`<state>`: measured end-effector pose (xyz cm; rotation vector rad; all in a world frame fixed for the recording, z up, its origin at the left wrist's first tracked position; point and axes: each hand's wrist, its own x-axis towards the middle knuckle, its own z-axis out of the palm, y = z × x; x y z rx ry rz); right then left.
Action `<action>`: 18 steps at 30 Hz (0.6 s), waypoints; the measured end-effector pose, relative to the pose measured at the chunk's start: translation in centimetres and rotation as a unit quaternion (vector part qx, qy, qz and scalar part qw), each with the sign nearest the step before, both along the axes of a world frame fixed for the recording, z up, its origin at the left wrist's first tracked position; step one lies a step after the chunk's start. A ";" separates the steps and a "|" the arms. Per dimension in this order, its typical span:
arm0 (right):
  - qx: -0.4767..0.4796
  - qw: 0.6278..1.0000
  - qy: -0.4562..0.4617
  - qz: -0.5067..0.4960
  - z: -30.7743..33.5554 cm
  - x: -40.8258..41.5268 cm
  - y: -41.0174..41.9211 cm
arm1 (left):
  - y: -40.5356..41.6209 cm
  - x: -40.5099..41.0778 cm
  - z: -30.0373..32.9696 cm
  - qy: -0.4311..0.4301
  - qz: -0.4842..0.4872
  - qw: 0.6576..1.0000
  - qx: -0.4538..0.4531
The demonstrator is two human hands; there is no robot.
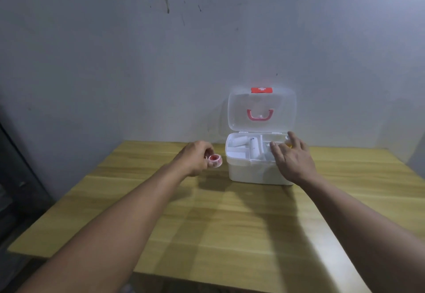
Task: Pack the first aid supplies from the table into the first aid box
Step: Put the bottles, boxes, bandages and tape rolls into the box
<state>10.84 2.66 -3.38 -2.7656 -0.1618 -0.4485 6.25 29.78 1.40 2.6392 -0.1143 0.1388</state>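
Note:
A white first aid box (255, 173) stands at the far side of the wooden table (230, 223), its clear lid (262, 109) propped upright with a red handle and red clasp. White items lie in the compartments of its inner tray. My left hand (195, 158) hovers just left of the box, holding a small roll of tape with a red core (215, 160). My right hand (292, 157) reaches over the right half of the tray, fingers spread; a small yellowish thing (288, 144) shows by its fingertips, and I cannot tell whether it is held.
A bare grey wall rises right behind the box. The table's left edge drops off to a dark floor area with a dark object (13, 177) beside it.

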 end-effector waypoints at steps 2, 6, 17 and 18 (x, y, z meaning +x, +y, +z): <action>0.007 1.000 0.001 -0.001 -0.1 0.1 0.0 | -1.3 1.1 1.4 -0.015 -0.013 1.000 0.004; 0.027 1.000 0.005 -0.004 0.3 -0.4 0.0 | -4.1 3.0 2.9 -0.013 -0.038 0.999 0.021; 0.041 0.999 0.005 0.000 0.0 -0.2 0.0 | -7.7 6.0 1.9 0.007 -0.073 0.988 0.133; 0.040 0.999 0.004 -0.003 0.0 -0.2 0.0 | -7.7 6.0 1.9 0.011 -0.078 0.987 0.136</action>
